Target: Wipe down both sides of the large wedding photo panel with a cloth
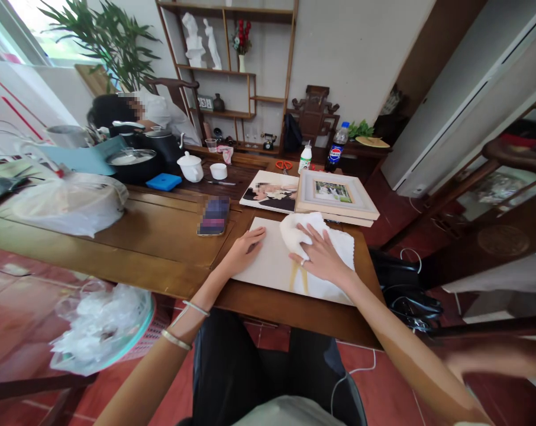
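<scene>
Fingers (316, 239) spread, my right hand (325, 259) presses bunched white cloth (290, 231) to a pale rectangular board (265, 266), left hand (245, 248) flat and empty; work appears partway, tan streaks (293, 277) remaining.

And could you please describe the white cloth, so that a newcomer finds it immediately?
On the brown table, find the pale board along the near edge. The cloth lies on it, under the right hand; its crumpled folds set it apart from the flat board.
</scene>
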Demonstrator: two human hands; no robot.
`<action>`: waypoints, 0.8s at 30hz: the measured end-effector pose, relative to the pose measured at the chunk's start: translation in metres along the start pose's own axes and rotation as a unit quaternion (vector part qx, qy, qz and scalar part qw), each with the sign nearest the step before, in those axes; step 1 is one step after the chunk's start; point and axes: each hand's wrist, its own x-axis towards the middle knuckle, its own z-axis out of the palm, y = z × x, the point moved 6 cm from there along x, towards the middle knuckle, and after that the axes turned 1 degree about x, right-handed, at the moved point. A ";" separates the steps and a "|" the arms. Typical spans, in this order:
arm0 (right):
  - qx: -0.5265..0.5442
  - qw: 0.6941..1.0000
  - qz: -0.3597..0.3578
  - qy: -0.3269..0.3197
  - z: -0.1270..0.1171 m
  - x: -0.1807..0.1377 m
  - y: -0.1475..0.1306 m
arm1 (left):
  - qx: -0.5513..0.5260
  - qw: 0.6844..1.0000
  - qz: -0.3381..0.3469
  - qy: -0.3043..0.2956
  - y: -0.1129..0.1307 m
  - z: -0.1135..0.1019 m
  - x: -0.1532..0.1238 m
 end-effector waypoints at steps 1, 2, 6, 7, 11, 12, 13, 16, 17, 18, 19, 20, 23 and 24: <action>-0.007 1.000 0.005 0.006 0.001 0.001 -0.002 | 0.000 1.000 0.000 0.000 0.000 0.000 0.000; -0.012 1.000 0.000 0.010 0.002 0.001 -0.007 | 0.000 1.000 0.000 0.001 0.000 0.000 0.000; -0.003 0.996 -0.092 -0.012 0.002 -0.020 -0.041 | -0.004 1.000 0.004 0.008 0.000 0.000 0.000; 0.005 0.993 -0.116 -0.018 0.000 -0.028 -0.051 | -0.008 1.000 0.007 0.007 0.000 0.000 0.000; 0.059 0.976 -0.205 -0.048 -0.008 -0.061 -0.083 | -0.039 0.999 0.013 -0.007 -0.002 0.000 -0.001; 0.072 0.970 -0.224 -0.055 -0.010 -0.066 -0.087 | -0.045 0.999 0.011 -0.009 -0.003 0.000 -0.001; 0.083 0.966 -0.237 -0.059 -0.011 -0.070 -0.089 | -0.048 0.999 0.008 -0.010 -0.004 -0.001 -0.002; 0.109 0.962 -0.243 -0.056 -0.012 -0.069 -0.082 | -0.048 0.999 0.006 -0.011 -0.004 -0.001 -0.002; 0.115 0.964 -0.236 -0.051 -0.012 -0.065 -0.076 | -0.046 0.999 0.007 -0.010 -0.003 -0.001 -0.001; 0.118 0.966 -0.223 -0.045 -0.011 -0.060 -0.070 | -0.042 0.999 0.007 -0.008 -0.002 -0.001 -0.001; 0.119 0.970 -0.206 -0.038 -0.011 -0.054 -0.062 | -0.036 0.999 0.007 -0.005 -0.001 0.000 -0.001; 0.119 0.975 -0.186 -0.031 -0.011 -0.048 -0.054 | -0.029 1.000 0.006 -0.001 0.000 -0.001 0.000; 0.114 0.986 -0.117 -0.013 -0.010 -0.026 -0.026 | -0.011 1.000 -0.002 0.005 0.001 -0.001 0.000; 0.112 0.989 -0.097 -0.007 -0.010 -0.020 -0.017 | -0.009 1.000 -0.006 0.005 0.001 -0.001 0.000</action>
